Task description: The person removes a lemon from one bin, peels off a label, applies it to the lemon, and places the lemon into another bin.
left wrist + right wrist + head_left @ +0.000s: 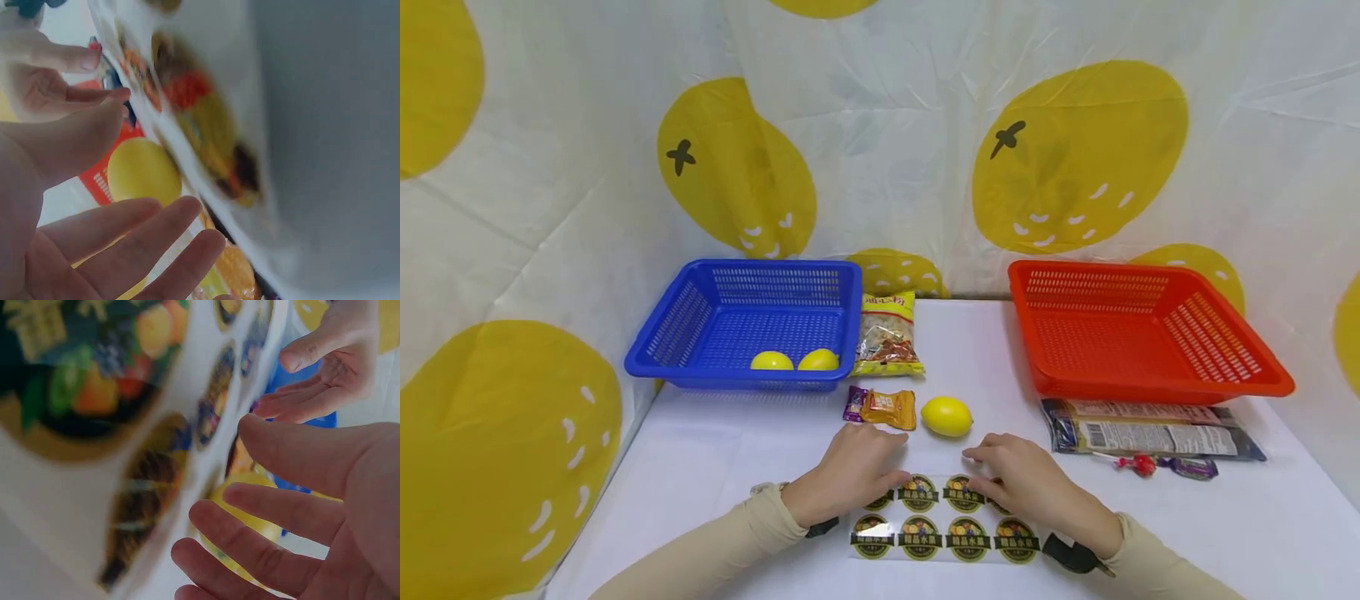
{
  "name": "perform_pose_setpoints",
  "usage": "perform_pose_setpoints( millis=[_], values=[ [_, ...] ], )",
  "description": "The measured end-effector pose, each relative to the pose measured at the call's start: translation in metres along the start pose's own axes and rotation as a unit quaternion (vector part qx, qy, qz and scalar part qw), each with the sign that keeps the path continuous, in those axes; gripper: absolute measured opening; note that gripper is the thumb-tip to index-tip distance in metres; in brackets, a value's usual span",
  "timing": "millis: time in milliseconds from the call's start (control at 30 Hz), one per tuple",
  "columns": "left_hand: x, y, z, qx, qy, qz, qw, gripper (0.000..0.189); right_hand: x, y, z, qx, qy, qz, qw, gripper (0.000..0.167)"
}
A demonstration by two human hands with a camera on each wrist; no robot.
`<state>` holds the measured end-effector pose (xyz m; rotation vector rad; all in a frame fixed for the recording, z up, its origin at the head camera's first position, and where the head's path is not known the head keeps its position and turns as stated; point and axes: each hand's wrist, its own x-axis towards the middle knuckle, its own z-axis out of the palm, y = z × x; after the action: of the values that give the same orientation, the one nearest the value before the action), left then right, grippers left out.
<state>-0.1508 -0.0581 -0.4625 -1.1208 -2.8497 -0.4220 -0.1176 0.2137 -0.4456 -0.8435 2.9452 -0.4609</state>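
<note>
A sheet of round fruit stickers (943, 525) lies flat on the white table in the head view. My left hand (856, 468) hovers at the sheet's upper left edge, fingers relaxed, holding nothing. Over the upper right part is my right hand (1028, 483), its fingers loosely extended and likewise holding nothing. Just beyond the sheet, between the two hands, rests a yellow lemon (947, 416). Both wrist views show spread fingers, with the lemon (144, 170) behind those of the left hand and partly hidden behind those of the right.
A blue basket (745, 376) at back left holds two lemons (817, 360). The red basket (1150, 388) stands back right. Near them are a yellow snack bag (887, 335), an orange-wrapped snack (889, 409), dark flat packets (1157, 437), a red candy (1142, 465) and a purple candy (1192, 468).
</note>
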Motion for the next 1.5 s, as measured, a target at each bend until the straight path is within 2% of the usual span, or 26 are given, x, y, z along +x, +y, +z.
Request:
perform_pose_setpoints(
  millis=[133,233,500,800,1067,1500],
  values=[
    [-0.005,0.004,0.005,0.0,-0.025,0.01,0.9996,0.037,0.001,-0.003,0.007,0.003,-0.019,0.002,0.9998,0.026],
    [-0.005,0.006,0.008,0.004,-0.031,0.02,0.9993,0.028,0.002,-0.004,0.01,0.0,-0.017,-0.001,0.9999,0.022],
    [-0.004,0.011,0.013,0.02,-0.032,0.032,0.9987,0.019,0.004,-0.007,0.013,-0.016,0.005,-0.01,0.9998,0.019],
    [-0.002,0.012,0.013,0.027,-0.033,0.027,0.9987,0.019,0.005,-0.008,0.013,-0.018,0.005,-0.013,0.9997,0.017],
    [0.0,0.013,0.017,0.039,-0.035,0.034,0.998,0.008,0.006,-0.009,0.014,-0.012,0.007,0.003,0.9999,0.016],
    [-0.001,0.013,0.016,0.015,-0.021,0.02,0.9995,0.007,0.007,-0.008,0.017,-0.009,0.004,0.007,0.9999,0.016]
  ],
)
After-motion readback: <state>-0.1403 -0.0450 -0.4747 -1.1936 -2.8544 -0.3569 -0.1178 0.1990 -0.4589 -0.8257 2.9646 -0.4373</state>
